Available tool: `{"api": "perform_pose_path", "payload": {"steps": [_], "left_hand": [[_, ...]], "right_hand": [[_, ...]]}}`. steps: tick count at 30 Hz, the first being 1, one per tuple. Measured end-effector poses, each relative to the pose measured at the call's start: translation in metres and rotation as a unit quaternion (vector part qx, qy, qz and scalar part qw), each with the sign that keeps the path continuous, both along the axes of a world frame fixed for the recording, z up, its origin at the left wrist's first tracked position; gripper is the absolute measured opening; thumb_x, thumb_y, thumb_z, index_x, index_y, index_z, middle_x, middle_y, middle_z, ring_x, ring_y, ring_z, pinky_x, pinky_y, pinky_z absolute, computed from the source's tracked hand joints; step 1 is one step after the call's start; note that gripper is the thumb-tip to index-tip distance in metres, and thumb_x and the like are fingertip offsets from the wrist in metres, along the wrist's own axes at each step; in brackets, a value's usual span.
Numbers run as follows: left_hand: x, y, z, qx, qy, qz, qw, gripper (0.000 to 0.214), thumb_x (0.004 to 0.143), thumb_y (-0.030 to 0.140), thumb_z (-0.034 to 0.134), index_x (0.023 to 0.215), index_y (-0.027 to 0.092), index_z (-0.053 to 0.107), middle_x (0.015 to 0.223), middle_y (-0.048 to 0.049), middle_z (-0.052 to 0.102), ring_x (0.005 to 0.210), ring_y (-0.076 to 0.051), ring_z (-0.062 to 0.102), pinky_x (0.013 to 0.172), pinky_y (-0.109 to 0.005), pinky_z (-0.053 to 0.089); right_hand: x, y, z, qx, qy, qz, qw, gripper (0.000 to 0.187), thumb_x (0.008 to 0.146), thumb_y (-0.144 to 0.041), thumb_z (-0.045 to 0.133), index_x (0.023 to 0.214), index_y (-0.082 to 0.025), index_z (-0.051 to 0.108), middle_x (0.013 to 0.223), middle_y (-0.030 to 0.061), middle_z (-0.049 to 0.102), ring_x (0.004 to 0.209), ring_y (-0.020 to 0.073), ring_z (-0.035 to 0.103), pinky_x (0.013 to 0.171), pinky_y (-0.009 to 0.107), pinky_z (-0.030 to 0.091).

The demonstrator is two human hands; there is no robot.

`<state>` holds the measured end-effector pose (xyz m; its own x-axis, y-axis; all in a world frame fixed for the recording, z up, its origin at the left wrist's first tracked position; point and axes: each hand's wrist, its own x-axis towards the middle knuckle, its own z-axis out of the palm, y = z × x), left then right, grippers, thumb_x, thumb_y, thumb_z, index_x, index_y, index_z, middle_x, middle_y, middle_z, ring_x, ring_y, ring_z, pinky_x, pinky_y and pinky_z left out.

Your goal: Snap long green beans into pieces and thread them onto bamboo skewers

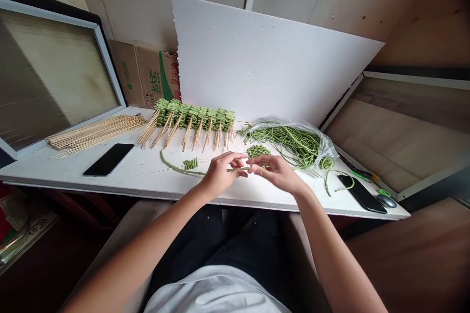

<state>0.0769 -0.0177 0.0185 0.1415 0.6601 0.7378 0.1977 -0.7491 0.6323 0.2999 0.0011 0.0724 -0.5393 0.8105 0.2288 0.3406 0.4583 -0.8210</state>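
Observation:
My left hand and my right hand are close together over the front of the table, both closed on one long green bean. Its free end curves out to the left of my left hand. Just behind that stretch, a few short bean pieces sit threaded on a thin skewer lying on the table. A small pile of cut bean pieces is right behind my right hand. Finished-looking bean skewers lie stacked in a row, their bare stick ends toward me.
Bare bamboo skewers and a phone lie at the left. Long beans in a clear plastic bag are at the right. Beyond are a loose bean, a dark phone and a round object. A white board stands behind.

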Motion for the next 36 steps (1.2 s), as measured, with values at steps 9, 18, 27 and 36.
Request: {"api": "perform_pose_path", "payload": {"steps": [9, 18, 27, 36], "left_hand": [[-0.023, 0.002, -0.003, 0.007, 0.085, 0.037, 0.996, 0.018, 0.091, 0.017, 0.081, 0.108, 0.017, 0.077, 0.103, -0.0088, 0.076, 0.091, -0.019, 0.074, 0.083, -0.03, 0.061], [-0.029, -0.003, 0.003, 0.044, 0.075, 0.042, 0.995, 0.016, 0.095, 0.022, 0.077, 0.11, 0.02, 0.083, 0.098, -0.0091, 0.08, 0.085, -0.019, 0.075, 0.077, -0.03, 0.059], [-0.023, -0.01, 0.006, 0.022, 0.061, 0.013, 0.998, 0.014, 0.097, 0.02, 0.074, 0.108, 0.017, 0.083, 0.094, -0.0092, 0.079, 0.083, -0.019, 0.074, 0.077, -0.029, 0.058], [-0.017, -0.006, -0.012, 0.037, 0.076, 0.005, 0.996, 0.022, 0.094, 0.004, 0.067, 0.096, 0.018, 0.084, 0.09, -0.0064, 0.078, 0.079, -0.018, 0.074, 0.074, -0.028, 0.058]], "right_hand": [[-0.014, -0.011, -0.008, -0.032, 0.096, -0.09, 0.991, 0.038, 0.089, -0.058, 0.078, 0.093, -0.02, 0.081, 0.085, 0.0086, 0.077, 0.067, 0.0165, 0.059, 0.052, 0.027, 0.044], [-0.02, -0.023, -0.011, 0.131, 0.046, -0.08, 0.987, 0.033, 0.089, -0.053, 0.08, 0.108, -0.026, 0.081, 0.102, 0.0102, 0.077, 0.088, 0.0249, 0.069, 0.067, 0.036, 0.056], [-0.026, -0.027, -0.015, 0.272, 0.014, -0.056, 0.961, 0.014, 0.093, -0.037, 0.079, 0.105, -0.032, 0.079, 0.091, 0.0087, 0.072, 0.087, 0.0284, 0.056, 0.075, 0.044, 0.051], [-0.03, -0.022, -0.03, 0.341, -0.016, -0.014, 0.94, 0.02, 0.098, -0.014, 0.059, 0.102, -0.028, 0.072, 0.091, 0.0086, 0.07, 0.092, 0.0289, 0.056, 0.081, 0.046, 0.05]]}}
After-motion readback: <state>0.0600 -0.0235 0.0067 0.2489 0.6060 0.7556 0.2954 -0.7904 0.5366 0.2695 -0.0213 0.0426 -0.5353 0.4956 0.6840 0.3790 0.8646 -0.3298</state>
